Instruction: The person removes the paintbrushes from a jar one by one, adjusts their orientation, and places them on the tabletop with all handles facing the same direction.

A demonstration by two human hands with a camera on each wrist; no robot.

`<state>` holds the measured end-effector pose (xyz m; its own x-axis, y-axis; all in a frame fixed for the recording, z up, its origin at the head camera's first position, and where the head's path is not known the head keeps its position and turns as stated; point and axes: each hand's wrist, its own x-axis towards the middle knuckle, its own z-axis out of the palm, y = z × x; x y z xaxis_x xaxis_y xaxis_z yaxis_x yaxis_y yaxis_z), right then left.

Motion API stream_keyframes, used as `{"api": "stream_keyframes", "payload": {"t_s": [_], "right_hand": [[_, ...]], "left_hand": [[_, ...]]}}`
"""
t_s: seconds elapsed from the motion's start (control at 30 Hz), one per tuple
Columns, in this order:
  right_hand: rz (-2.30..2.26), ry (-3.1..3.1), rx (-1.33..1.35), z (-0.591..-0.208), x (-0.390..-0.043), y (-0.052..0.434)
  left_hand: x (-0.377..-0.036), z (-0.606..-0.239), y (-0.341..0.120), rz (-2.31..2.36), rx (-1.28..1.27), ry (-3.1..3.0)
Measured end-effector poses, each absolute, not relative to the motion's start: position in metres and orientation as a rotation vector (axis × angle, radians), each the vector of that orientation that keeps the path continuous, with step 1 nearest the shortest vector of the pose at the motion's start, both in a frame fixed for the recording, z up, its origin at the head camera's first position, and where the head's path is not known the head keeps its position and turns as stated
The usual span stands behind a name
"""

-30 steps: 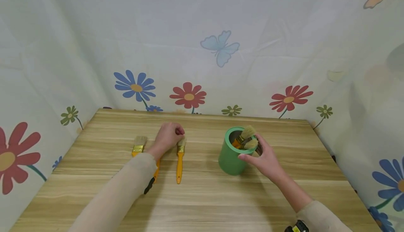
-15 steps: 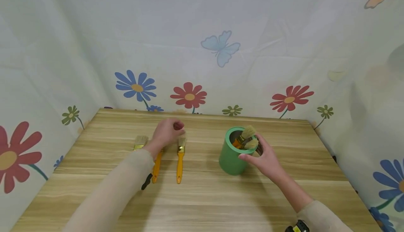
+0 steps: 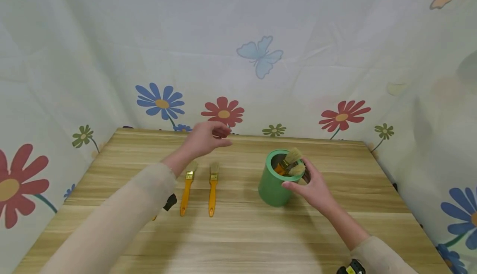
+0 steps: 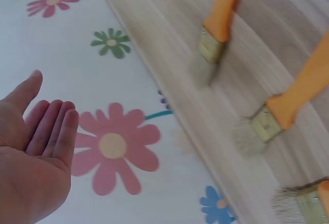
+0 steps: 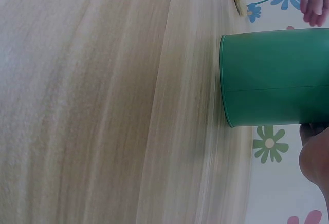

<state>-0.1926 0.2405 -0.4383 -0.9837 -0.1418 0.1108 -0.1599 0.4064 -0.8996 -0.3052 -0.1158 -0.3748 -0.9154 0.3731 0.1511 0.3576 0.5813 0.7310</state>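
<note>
My left hand (image 3: 206, 139) hovers over the table's far part with loosely bent fingers and nothing in them. Two paintbrushes with orange handles, a middle one (image 3: 187, 189) and a right one (image 3: 213, 191), lie side by side below it. A wider paintbrush (image 4: 313, 203) shows at the left wrist view's corner; my forearm mostly covers it in the head view. My right hand (image 3: 314, 189) grips the green cylindrical holder (image 3: 273, 192) near its rim, thumb in front and fingers behind. Inside the holder stand paintbrushes (image 3: 293, 156), bristles up; their lower parts are hidden.
The wood-grain table (image 3: 238, 241) ends at a white floral curtain (image 3: 298, 92) behind and at both sides. A black strap device (image 3: 351, 267) is on my right wrist.
My left hand has risen away from the brush bristles and moved towards the table's far edge, its fingers spreading. The brushes, my right hand and the green holder stay in place.
</note>
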Motion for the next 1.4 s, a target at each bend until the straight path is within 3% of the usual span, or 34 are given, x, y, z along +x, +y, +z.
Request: {"api": "stream_keyframes", "payload": {"t_s": [0.47,1.4], "right_hand": [[1.665,-2.621,0.293,-0.437,-0.192,0.240],[1.713,-2.614,0.303,-0.438,-0.192,0.241]], "left_hand": [[-0.280,-0.340,-0.079,1.261,0.851,2.674],[-0.269,-0.349,0.010,1.120,1.092,2.676]]}}
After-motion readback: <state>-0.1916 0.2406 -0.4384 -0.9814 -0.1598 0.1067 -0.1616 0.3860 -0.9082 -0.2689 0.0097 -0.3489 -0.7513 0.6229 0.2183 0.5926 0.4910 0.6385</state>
